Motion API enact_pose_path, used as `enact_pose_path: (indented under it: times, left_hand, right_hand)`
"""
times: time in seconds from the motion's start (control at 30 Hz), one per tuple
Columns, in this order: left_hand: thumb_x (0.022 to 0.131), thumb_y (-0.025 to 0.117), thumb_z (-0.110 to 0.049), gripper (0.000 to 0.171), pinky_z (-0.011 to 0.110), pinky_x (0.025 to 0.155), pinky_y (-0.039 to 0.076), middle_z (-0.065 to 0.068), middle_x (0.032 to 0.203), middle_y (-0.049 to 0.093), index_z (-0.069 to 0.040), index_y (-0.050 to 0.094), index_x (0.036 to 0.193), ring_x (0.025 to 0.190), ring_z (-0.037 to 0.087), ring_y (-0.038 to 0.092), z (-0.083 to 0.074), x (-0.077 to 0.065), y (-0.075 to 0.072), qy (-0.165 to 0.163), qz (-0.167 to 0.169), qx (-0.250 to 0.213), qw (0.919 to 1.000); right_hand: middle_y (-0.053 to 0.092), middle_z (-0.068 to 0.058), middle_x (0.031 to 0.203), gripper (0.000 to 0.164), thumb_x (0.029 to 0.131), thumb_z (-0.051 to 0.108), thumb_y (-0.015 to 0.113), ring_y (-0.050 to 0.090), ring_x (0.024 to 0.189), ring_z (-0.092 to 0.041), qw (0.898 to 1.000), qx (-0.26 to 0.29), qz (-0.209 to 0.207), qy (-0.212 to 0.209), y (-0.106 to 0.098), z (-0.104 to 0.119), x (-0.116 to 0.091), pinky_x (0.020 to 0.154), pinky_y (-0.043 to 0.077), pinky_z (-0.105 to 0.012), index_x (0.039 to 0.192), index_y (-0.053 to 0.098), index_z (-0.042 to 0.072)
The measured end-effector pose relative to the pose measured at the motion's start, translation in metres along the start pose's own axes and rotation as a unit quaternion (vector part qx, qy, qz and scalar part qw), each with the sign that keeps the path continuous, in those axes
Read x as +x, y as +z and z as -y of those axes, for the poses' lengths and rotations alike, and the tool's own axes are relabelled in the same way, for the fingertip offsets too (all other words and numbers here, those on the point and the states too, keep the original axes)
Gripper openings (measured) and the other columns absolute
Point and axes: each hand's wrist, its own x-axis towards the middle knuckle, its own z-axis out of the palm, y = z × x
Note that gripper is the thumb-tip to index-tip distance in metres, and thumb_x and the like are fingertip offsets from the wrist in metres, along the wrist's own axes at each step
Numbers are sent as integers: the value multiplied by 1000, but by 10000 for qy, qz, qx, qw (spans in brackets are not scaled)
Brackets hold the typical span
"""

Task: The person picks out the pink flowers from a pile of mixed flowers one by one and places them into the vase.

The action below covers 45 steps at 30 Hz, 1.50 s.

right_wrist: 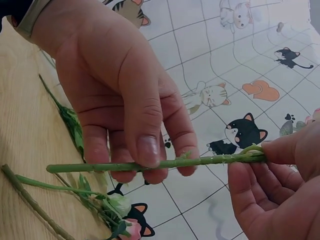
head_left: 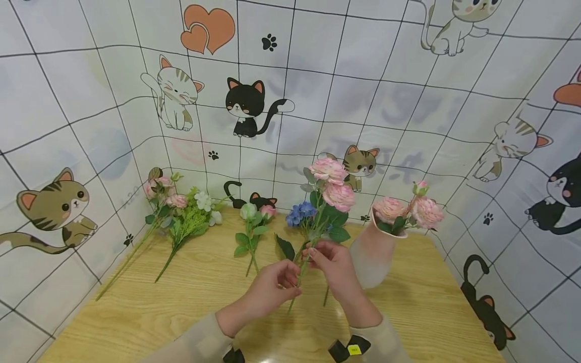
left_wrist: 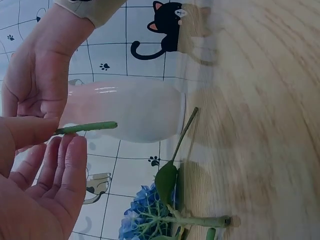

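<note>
In the head view both my hands hold the green stem of a pink rose spray (head_left: pixel 338 196), which stands upright above the table. My left hand (head_left: pixel 274 282) pinches the lower stem (right_wrist: pixel 100 167) between thumb and fingers, and the cut end sticks out beyond it. Higher up, just below the leaves, my right hand (head_left: pixel 333 264) pinches the same stem with its fingertips. A blue hydrangea (head_left: pixel 301 214) lies behind the hands, partly hidden by the rose leaves. Right of them stands a pink-and-white vase (head_left: pixel 372 257) with pink roses (head_left: pixel 425 212) in it.
On the wooden table (head_left: pixel 190 312), a short stem with a white and a pink bud (head_left: pixel 248 212) lies left of the hands. Farther left lie a green spray with white flowers (head_left: pixel 188 224) and a long-stemmed pink rose (head_left: pixel 159 189). A cat-print cloth (head_left: pixel 290 101) encloses the back and sides.
</note>
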Motion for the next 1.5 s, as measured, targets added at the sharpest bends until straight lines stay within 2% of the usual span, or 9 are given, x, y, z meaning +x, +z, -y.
enact_pose_path:
  times: [0.17, 0.4, 0.53, 0.67, 0.87, 0.97, 1.13, 1.3, 1.5]
  left_hand:
    - [93, 80, -8, 24, 24, 74, 60, 5, 102, 73, -6, 69, 114, 84, 9, 70, 2, 7, -7, 154, 80, 210, 9996]
    - [94, 79, -9, 20, 25, 73, 60, 4, 101, 73, -12, 70, 113, 82, 9, 70, 7, 24, -11, 191, 141, 353, 9991]
    - [94, 81, -10, 19, 25, 73, 59, 2, 98, 72, -13, 71, 109, 80, 8, 70, 16, 29, -6, 87, 342, 484, 9982]
    - [94, 81, -13, 19, 25, 75, 59, -1, 98, 71, -15, 71, 110, 82, 6, 70, 21, 37, 1, -51, 447, 752, 9962]
    - [93, 84, -18, 28, 28, 78, 60, -2, 100, 71, -18, 69, 116, 86, 9, 70, 14, 54, 9, -329, 371, 1230, 9912]
    - [92, 85, -21, 31, 30, 79, 60, -1, 103, 72, -18, 69, 118, 88, 11, 70, 10, 63, 14, -397, 330, 1218, 9912]
    - [90, 86, -25, 37, 31, 80, 59, 6, 112, 74, -20, 68, 122, 93, 11, 69, 3, 81, 31, -479, 294, 1015, 9932]
    - [87, 90, -29, 50, 30, 82, 57, 9, 116, 73, -17, 65, 129, 95, 9, 66, -1, 97, 52, -468, 316, 1265, 9904]
    - [85, 92, -33, 72, 33, 81, 55, 11, 124, 68, -14, 57, 145, 91, 12, 62, -4, 107, 69, -499, 346, 1462, 9874]
  right_hand:
    - [76, -11, 102, 12, 103, -5, 61, 74, 88, -10, 9996, -226, -92, -156, -6, 3, 4, 77, 64, -26, 99, 66, -16]
    - [77, 4, 92, 13, 103, -5, 61, 74, 86, -7, 9972, -418, -263, -556, -25, 13, 9, 76, 63, -25, 98, 64, -17]
    - [77, 8, 93, 17, 104, -3, 61, 74, 86, -6, 9961, -528, -186, -683, -37, 15, 7, 76, 64, -25, 99, 65, -19]
    - [78, 9, 96, 15, 105, -4, 60, 75, 88, -6, 9951, -567, -385, -708, -47, 18, 5, 77, 64, -25, 101, 65, -17]
    - [78, 15, 92, 18, 105, -1, 62, 75, 86, -6, 9898, -809, -801, -854, -59, 32, 1, 77, 63, -23, 108, 67, -18]
    - [78, 14, 91, 18, 104, -3, 63, 75, 82, -7, 9856, -938, -964, -1024, -64, 39, -2, 75, 63, -23, 105, 68, -19]
    - [79, 9, 88, 14, 101, -9, 63, 76, 80, -4, 9802, -747, -1342, -1252, -73, 51, -8, 72, 62, -21, 99, 67, -22]
    - [79, 10, 86, 11, 98, -11, 65, 76, 78, -3, 9693, -759, -1755, -1544, -77, 60, -12, 71, 62, -19, 93, 69, -20]
    - [79, 7, 84, 9, 96, -13, 67, 75, 73, -3, 9537, -601, -1965, -2197, -83, 63, -13, 70, 61, -17, 94, 70, -22]
